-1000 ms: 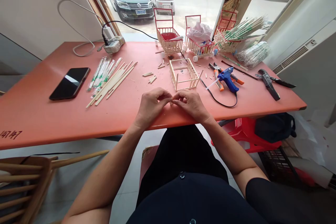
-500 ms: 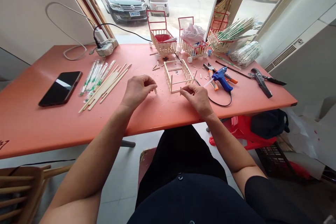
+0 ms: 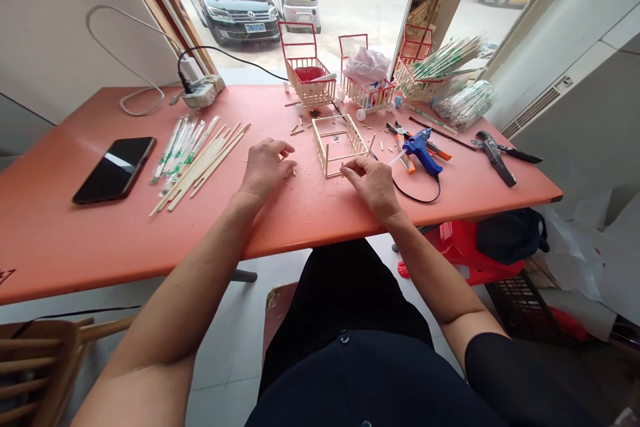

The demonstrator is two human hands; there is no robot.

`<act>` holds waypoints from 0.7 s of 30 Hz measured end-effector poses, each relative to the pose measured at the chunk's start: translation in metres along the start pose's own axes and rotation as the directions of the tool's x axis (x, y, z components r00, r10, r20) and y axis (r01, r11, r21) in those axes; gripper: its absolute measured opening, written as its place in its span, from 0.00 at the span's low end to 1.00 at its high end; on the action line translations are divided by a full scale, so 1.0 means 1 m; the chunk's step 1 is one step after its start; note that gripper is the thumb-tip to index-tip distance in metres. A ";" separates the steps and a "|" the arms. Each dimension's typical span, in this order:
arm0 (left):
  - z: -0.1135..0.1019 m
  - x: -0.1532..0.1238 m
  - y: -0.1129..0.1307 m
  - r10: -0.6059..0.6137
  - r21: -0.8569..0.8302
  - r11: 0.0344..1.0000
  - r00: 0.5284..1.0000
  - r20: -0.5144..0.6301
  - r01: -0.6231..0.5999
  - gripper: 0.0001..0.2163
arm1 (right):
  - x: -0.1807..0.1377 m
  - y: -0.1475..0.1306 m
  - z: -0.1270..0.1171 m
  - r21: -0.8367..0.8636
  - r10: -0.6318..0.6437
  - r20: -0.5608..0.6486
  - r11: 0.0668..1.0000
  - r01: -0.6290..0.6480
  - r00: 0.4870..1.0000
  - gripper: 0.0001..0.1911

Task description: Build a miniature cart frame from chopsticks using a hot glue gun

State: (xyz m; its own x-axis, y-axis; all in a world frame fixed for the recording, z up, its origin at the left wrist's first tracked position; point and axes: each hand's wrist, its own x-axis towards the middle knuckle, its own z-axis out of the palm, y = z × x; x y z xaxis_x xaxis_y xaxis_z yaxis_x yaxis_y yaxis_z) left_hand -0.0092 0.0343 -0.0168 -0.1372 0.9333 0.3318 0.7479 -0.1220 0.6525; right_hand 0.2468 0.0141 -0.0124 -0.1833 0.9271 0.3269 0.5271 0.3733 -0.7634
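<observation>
My left hand (image 3: pixel 264 168) rests on the orange table (image 3: pixel 75 233), fingers curled and pinched over short wooden stick pieces (image 3: pixel 291 170). My right hand (image 3: pixel 371 181) lies just to the right, fingertips pinched on a small stick piece at the near corner of an open wooden stick frame (image 3: pixel 337 141). That box-shaped frame stands between and just beyond both hands.
Long chopsticks and wrapped pairs (image 3: pixel 197 155) lie left, beside a black phone (image 3: pixel 115 169). A blue glue gun (image 3: pixel 423 148), orange pliers (image 3: pixel 403 141) and black cutters (image 3: pixel 495 155) lie right. Three small red-handled stick carts (image 3: pixel 313 79) stand at the back. A power strip (image 3: pixel 200 90) sits back left.
My hands, first joined at the table's near edge, parted and moved forward. The left hand went down onto the table; the right one reached the frame's near corner.
</observation>
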 end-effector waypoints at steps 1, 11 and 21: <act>-0.001 -0.003 0.004 0.019 -0.011 1.000 1.000 -0.013 -0.019 0.07 | 0.001 0.000 0.000 -0.004 0.000 0.001 1.000 0.000 1.000 0.05; 0.013 -0.037 0.052 -0.020 -0.320 0.946 0.996 0.091 0.048 0.05 | 0.002 -0.005 0.005 -0.061 0.003 -0.007 0.998 -0.003 1.000 0.05; 0.026 -0.037 0.061 -0.082 -0.330 0.937 0.992 0.099 0.111 0.01 | -0.001 -0.009 0.009 -0.128 0.022 0.002 0.992 -0.022 1.000 0.07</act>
State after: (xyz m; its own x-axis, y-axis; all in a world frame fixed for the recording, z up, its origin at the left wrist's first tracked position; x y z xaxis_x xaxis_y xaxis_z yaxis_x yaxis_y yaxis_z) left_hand 0.0584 0.0010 -0.0064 -0.1332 0.9691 0.2075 0.4713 -0.1222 0.8735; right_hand 0.2348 0.0097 -0.0112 -0.1735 0.9352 0.3087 0.6325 0.3461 -0.6929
